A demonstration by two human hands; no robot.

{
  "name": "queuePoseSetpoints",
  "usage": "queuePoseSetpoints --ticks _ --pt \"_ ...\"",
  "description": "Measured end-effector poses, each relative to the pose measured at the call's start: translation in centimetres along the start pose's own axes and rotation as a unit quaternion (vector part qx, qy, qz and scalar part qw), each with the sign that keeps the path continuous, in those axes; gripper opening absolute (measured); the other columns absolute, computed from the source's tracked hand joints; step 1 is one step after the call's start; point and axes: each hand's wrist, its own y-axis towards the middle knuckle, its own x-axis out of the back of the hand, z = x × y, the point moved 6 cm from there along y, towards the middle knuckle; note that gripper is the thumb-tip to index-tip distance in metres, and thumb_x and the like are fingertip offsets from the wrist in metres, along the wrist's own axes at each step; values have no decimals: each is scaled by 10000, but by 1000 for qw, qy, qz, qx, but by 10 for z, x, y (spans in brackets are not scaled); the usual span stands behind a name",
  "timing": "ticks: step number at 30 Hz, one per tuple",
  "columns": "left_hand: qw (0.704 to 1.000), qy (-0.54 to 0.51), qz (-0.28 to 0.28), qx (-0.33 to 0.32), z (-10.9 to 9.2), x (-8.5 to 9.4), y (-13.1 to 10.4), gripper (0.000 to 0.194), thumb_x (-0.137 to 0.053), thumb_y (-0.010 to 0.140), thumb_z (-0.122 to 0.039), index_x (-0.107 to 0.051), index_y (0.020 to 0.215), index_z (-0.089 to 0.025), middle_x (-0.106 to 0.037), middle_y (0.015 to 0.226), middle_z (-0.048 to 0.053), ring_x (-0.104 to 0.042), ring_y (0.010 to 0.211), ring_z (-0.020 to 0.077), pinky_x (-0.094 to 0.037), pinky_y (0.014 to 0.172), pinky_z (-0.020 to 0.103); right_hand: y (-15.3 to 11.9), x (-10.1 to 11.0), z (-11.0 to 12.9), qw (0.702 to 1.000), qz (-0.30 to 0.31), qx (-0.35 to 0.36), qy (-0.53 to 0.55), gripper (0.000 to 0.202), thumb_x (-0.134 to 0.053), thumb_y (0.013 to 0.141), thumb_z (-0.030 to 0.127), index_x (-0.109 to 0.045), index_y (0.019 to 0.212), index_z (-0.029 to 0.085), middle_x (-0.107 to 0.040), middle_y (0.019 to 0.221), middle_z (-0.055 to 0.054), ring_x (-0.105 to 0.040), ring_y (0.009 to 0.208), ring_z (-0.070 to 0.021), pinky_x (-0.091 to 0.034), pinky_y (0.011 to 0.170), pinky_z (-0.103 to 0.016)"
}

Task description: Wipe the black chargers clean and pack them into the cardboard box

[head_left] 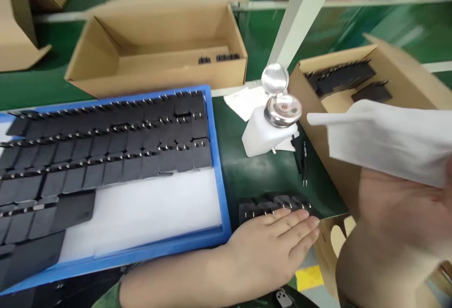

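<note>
My left hand [271, 247] lies flat, fingers stretched out, at the near edge of the green table, its fingertips against a short row of black parts with metal pins [261, 206]. At the right, my right hand [406, 204] is raised and blurred, with a white cloth or paper sheet [384, 133] held in it. A white bottle [259, 133] with an open metal lid stands between the boxes. Beside it are black tweezers [304, 159] and white papers [247, 102].
A blue tray [221, 190] at the left holds rows of black parts on white foam. Behind it stands a cardboard box [158, 75] with a few parts. Another box [328, 166] with black parts is at the right. A pale post [300, 16] rises behind the bottle.
</note>
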Motion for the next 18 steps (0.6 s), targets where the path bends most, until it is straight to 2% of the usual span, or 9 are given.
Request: queuePoseSetpoints --ticks 2,3,6,7,10,14,15,16,18 --pt "1000 16 -6 -2 1 -1 1 410 -382 1054 -189 -557 1425 -163 -552 1503 -16 -509 1393 134 -385 1166 263 2 -20 16 995 -14 97 -18 279 -554 974 312 -743 1178 287 -733 1124 21 -655 1173 -286 -468 1122 -547" --pt "1000 21 -10 -4 2 -1 2 408 -377 1057 -190 -561 1420 -165 -561 1495 -22 -515 1385 128 -390 1159 258 2 -32 21 990 13 125 -63 280 -573 970 307 -737 1192 263 -745 1066 0 -684 1105 -276 -501 1086 -527" --pt "999 23 -33 -1 1 2 2 397 -373 1060 -193 -579 1399 -165 -590 1467 -32 -538 1358 118 -399 1145 252 -2 -67 21 953 161 138 -218 331 -492 1009 314 -681 1262 215 -744 1073 -63 -690 1095 -276 -553 1008 -474" --pt "999 22 -38 -1 1 2 2 395 -374 1060 -194 -579 1397 -162 -594 1463 -30 -542 1353 117 -398 1145 252 -4 -73 21 939 196 147 -243 342 -462 1017 302 -660 1280 211 -731 1140 -84 -671 1147 -284 -553 1006 -466" --pt "999 16 -45 1 1 2 1 398 -360 1062 -184 -582 1391 -151 -602 1455 -19 -550 1345 114 -399 1140 249 -4 -81 29 906 222 221 -284 346 -427 1012 245 -614 1301 209 -664 1291 -123 -612 1243 -298 -517 1038 -481" --pt "1000 3 -30 1 2 -1 2 423 -313 1067 -160 -581 1393 -145 -588 1470 -6 -540 1365 128 -393 1152 256 -5 -91 39 833 276 324 -355 316 -450 990 198 -618 1258 201 -669 1253 -120 -613 1211 -287 -451 1098 -502" --pt "1000 1 -18 -3 1 -2 2 430 -302 1067 -154 -570 1404 -143 -575 1482 -2 -529 1378 133 -386 1162 261 -4 -91 38 834 286 310 -355 321 -452 997 214 -618 1272 204 -662 1277 -112 -610 1221 -284 -452 1098 -500" --pt "1000 0 -4 -6 1 -3 2 439 -293 1066 -148 -554 1419 -140 -558 1497 1 -514 1394 138 -378 1174 267 -1 -88 37 855 286 274 -336 329 -460 1006 241 -621 1291 214 -661 1291 -98 -614 1223 -283 -464 1088 -495" --pt "1000 -3 20 -10 0 -5 2 450 -283 1065 -144 -521 1447 -137 -525 1524 5 -483 1421 145 -361 1196 279 5 -73 37 930 215 179 -239 321 -492 1009 291 -668 1272 243 -694 1240 -45 -634 1206 -283 -476 1084 -490"
